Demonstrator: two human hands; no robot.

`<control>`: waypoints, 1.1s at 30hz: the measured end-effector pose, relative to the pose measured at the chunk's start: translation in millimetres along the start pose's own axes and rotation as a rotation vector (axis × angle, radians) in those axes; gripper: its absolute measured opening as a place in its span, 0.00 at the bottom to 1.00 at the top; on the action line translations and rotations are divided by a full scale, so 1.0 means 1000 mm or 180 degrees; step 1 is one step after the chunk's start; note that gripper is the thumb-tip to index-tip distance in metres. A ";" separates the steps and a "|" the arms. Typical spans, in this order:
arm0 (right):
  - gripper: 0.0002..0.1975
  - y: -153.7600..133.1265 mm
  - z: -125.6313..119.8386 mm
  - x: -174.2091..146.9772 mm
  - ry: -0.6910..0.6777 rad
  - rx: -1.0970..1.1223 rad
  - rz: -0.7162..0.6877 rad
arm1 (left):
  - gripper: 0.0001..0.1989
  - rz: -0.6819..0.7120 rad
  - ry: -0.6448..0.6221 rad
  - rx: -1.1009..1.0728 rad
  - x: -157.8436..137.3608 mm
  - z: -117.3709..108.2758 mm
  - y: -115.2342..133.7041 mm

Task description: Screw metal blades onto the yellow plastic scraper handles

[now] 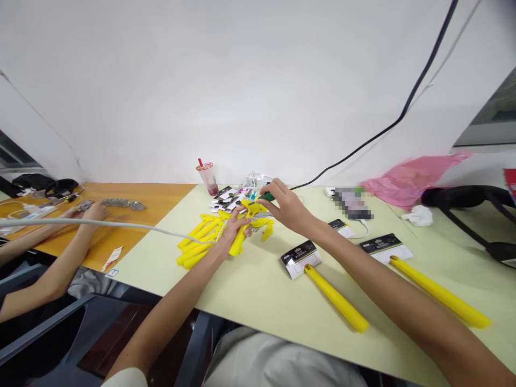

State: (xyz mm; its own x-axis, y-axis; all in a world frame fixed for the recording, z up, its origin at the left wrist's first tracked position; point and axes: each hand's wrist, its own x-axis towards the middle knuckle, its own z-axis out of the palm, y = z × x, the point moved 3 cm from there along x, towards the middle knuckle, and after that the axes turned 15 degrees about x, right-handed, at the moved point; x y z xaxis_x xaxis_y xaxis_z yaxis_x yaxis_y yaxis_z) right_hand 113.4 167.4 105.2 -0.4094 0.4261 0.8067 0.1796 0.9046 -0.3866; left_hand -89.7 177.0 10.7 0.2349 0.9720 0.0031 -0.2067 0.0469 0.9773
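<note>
A plain white wall (242,80) is being lit evenly behind a pale yellow-green table (262,301). An orange-brown table (161,196) is being butted against its left edge. A black cable (419,86) is being hung across the wall.

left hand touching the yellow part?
Touching. Head view shows the left hand with fingers wrapped around the yellow part, no gap visible.
</note>
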 end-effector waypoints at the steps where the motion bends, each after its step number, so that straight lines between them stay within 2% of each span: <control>1: 0.06 0.001 0.000 0.000 0.0051 -0.0074 0.0074 | 0.33 -0.0010 -0.0029 0.0048 0.000 0.001 -0.002; 5: 0.13 0.012 -0.002 0.000 0.0118 -0.0461 0.0423 | 0.34 0.0027 -0.0015 0.0153 0.001 0.003 -0.007; 9: 0.24 0.020 -0.002 -0.002 0.0046 -0.1003 0.0777 | 0.33 0.0099 0.0051 0.0270 0.001 0.002 -0.004; 15: 0.36 0.011 -0.002 -0.003 0.0088 -0.1668 0.1021 | 0.31 0.0349 0.0064 0.0664 -0.001 0.003 -0.002; 20: 0.41 0.006 -0.014 0.002 0.0009 -0.2182 0.1623 | 0.29 0.0608 0.0181 0.0955 -0.007 0.009 -0.003; 25: 0.41 0.010 -0.022 0.006 -0.0284 -0.1803 0.2226 | 0.27 0.0895 0.0567 0.1150 -0.013 0.011 -0.001; 28: 0.39 0.011 -0.022 0.007 -0.0425 -0.1508 0.2400 | 0.26 0.1051 0.0759 0.1280 -0.013 0.009 0.001; 30: 0.35 0.008 -0.020 0.006 -0.0486 -0.1282 0.2329 | 0.26 0.1102 0.0848 0.1285 -0.013 0.008 0.001; 33: 0.27 0.003 -0.018 0.003 -0.0710 -0.0883 0.1962 | 0.28 0.1026 0.0868 0.1141 -0.012 0.007 0.002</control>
State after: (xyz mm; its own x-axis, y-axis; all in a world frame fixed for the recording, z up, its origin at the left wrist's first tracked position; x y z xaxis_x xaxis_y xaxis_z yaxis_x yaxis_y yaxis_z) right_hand 128.5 171.3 114.0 -0.3279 0.8751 0.3558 0.6463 0.4825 -0.5911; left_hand -86.3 163.4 14.5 -0.0511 0.9508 0.3054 0.1202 -0.2978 0.9470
